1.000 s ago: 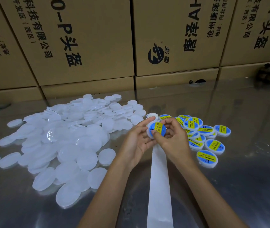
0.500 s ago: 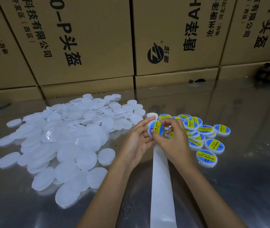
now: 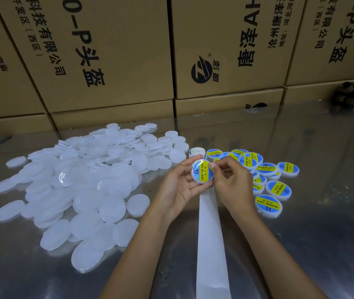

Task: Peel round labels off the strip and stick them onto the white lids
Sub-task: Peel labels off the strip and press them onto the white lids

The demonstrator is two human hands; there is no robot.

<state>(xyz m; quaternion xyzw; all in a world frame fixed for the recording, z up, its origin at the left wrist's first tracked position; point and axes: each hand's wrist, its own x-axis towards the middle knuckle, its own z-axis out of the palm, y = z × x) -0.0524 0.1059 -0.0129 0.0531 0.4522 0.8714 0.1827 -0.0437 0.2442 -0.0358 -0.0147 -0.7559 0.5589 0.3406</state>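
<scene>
A light, stiff labelled lid (image 3: 202,174) was gripped at its rim by the left hand (image 3: 179,186); at three o'clock, the right hand (image 3: 231,183) pinched it, best held edgewise.

left hand (image 3: 180,186) holds labelled lid (image 3: 202,174) | right hand (image 3: 230,180) thumb presses label | strip (image 3: 211,244) below

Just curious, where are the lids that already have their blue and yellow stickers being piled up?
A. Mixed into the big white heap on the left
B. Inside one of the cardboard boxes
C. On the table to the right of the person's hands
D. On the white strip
C: the labelled lids lie in a cluster on the shiny table just right of the right hand, apart from the plain white lids on the left.
</scene>
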